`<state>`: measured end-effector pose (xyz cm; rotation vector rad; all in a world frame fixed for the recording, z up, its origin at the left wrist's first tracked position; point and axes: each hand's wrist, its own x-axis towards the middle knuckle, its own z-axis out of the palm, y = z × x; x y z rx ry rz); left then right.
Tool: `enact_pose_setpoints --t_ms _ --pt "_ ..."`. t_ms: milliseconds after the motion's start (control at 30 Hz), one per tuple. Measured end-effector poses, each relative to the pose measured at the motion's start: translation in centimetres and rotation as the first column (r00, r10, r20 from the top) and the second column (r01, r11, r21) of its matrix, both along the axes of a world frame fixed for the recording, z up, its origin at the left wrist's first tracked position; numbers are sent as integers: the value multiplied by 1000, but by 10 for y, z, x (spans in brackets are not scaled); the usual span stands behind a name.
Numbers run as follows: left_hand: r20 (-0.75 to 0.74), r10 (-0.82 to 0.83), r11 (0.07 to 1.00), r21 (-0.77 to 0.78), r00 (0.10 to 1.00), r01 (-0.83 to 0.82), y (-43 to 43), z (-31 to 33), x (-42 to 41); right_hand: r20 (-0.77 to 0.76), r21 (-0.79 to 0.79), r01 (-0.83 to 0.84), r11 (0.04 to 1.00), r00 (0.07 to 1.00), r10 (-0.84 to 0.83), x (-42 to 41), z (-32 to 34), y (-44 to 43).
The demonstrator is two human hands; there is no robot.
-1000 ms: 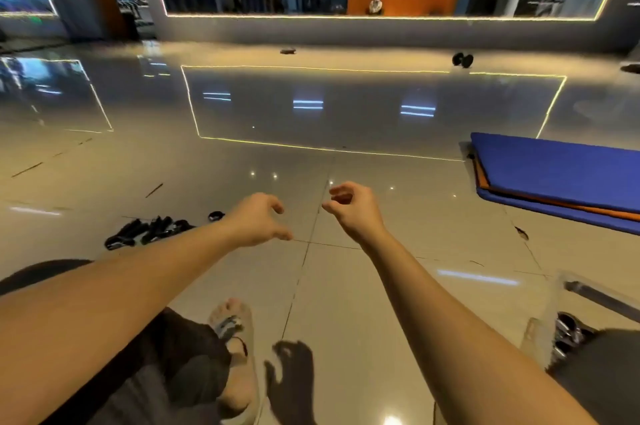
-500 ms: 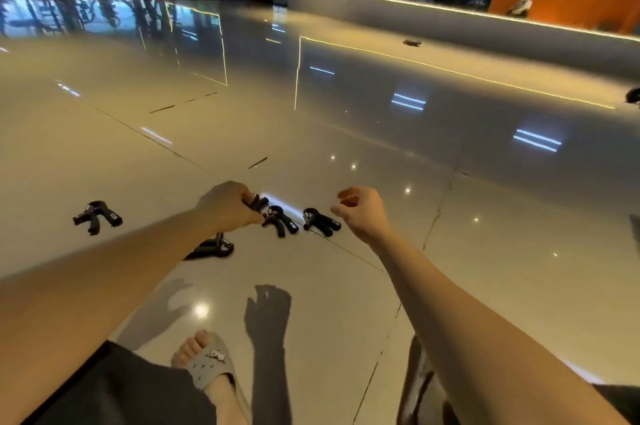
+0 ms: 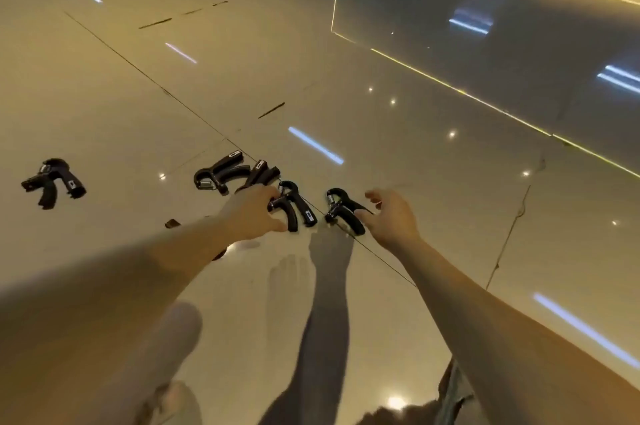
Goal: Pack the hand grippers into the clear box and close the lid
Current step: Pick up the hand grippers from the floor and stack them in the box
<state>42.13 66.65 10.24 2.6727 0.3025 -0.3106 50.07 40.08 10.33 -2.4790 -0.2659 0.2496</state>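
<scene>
Box not in view; hand grippers lie loose on the floor (image 3: 433, 154). Left hand (image 3: 247, 213) pinches a handle of one gripper (image 3: 298, 208). Right hand (image 3: 393, 218) is spread, fingertips touching the next gripper (image 3: 343, 211) and not yet closed. Advised: wrap both handles together before lifting, since a single-handle hold may let the sprung body swing.
</scene>
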Motion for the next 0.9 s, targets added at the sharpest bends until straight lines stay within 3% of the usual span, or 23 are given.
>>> enact_pose_setpoints --t_ms 267,467,667,767,900 --pt "-114 -238 962 107 964 250 19 -87 92 -64 -136 -113 984 992 105 77 -99 17" --pt "-239 -403 870 201 884 451 32 -137 117 -44 -200 -166 966 986 161 86 -146 23" --pt "-30 -418 865 291 908 408 18 -149 112 18 -234 -100 967 994 108 84 -164 18" --pt "65 -368 904 257 928 340 3 -152 107 -4 -196 -51 979 999 51 83 -163 11" --pt "75 -360 923 173 930 343 -12 -159 100 -21 -137 -8 991 1000 5 81 -159 0"
